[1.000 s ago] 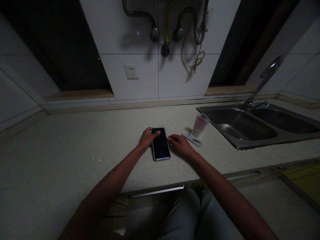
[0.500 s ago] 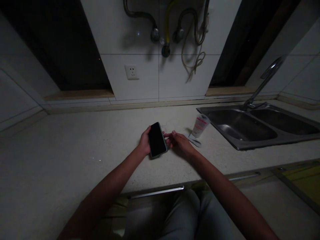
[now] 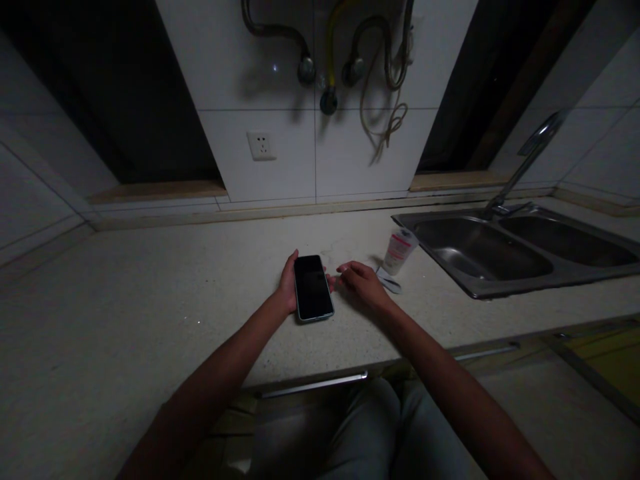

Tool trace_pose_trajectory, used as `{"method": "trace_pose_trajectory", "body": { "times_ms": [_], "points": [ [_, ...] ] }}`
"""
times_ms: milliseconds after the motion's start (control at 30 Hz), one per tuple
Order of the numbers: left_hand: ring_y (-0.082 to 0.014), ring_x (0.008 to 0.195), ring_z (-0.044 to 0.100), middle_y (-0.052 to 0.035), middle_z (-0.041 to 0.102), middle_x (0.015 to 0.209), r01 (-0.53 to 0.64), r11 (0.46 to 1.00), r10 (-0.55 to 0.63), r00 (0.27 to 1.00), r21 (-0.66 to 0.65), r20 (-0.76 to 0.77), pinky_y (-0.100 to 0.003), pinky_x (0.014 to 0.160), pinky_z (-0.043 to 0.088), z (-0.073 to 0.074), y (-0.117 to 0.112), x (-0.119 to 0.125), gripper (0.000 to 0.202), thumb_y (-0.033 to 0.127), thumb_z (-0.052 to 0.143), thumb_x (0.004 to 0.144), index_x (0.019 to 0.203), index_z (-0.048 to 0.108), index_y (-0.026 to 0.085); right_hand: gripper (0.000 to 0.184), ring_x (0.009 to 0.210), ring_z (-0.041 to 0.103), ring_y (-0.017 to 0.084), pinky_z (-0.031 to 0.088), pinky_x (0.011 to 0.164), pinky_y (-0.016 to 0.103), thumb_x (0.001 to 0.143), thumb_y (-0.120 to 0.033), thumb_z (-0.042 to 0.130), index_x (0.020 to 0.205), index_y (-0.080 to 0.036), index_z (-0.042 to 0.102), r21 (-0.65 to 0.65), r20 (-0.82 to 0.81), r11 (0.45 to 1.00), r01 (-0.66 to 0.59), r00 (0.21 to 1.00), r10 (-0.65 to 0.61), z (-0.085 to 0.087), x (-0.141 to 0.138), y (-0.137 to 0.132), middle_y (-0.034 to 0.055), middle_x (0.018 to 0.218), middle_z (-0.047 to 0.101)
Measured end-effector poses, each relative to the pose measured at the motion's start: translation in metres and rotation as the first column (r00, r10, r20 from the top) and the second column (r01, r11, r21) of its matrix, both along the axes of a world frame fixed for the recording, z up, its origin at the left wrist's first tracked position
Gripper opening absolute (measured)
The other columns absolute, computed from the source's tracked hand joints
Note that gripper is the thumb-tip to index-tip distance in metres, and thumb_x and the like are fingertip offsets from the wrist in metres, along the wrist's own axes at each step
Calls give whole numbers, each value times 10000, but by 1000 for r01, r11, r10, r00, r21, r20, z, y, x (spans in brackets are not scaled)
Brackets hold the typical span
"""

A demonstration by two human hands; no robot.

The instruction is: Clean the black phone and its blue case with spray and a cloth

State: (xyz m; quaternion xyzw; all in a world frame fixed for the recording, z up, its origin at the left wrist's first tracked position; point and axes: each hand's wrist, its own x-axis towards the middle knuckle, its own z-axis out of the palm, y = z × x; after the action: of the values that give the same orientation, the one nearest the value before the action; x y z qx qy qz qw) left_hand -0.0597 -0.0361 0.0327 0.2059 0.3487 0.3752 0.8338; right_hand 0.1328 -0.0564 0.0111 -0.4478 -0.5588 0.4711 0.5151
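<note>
My left hand (image 3: 287, 283) is wrapped around a smartphone (image 3: 314, 288) from its left side and back, with fingertips showing past the right edge. The phone's dark screen faces up toward me, over the countertop. Just to the right of the phone is my right hand (image 3: 364, 283), its fingers curled together and apart from the phone. Whether anything small sits between those fingertips is too dim to tell. Beyond that hand, a clear plastic cup (image 3: 400, 252) with pink print stands on the counter, and a small pale flat packet (image 3: 389, 281) lies at its base.
The pale countertop (image 3: 150, 287) runs along a tiled wall. At the right is a steel double-bowl sink (image 3: 500, 260) with a faucet (image 3: 525, 163). A wall socket (image 3: 261, 146) and several hoses with valves (image 3: 329, 100) are at the back. Drawer handles (image 3: 315, 385) line the front edge.
The phone has tipped to a straighter angle and come slightly toward me in my left hand. My right hand's fingers have curled in more and moved a little away from the phone.
</note>
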Motion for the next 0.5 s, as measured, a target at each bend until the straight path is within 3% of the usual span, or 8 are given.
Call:
{"method": "trace_pose_trajectory", "body": {
  "times_ms": [200,500],
  "points": [
    [-303,791,722,-154,715,744,-5,1000,5,1000,-9,-4,-479,764,574,4,-2,1,725,788,404,813,948,677,131,291,555,531,132,414,541,264,734,-485,689,738,-201,622,3,40,999,50,998,-50,-4,0,2,-13,618,617],
    [-299,779,726,-148,717,750,21,1000,-21,1000,3,-13,-473,775,572,5,-4,2,738,804,446,791,974,679,128,331,502,530,118,382,480,244,723,-514,706,758,-194,627,-63,-25,998,-19,1000,18,-9,0,2,-4,625,650]
  ]
}}
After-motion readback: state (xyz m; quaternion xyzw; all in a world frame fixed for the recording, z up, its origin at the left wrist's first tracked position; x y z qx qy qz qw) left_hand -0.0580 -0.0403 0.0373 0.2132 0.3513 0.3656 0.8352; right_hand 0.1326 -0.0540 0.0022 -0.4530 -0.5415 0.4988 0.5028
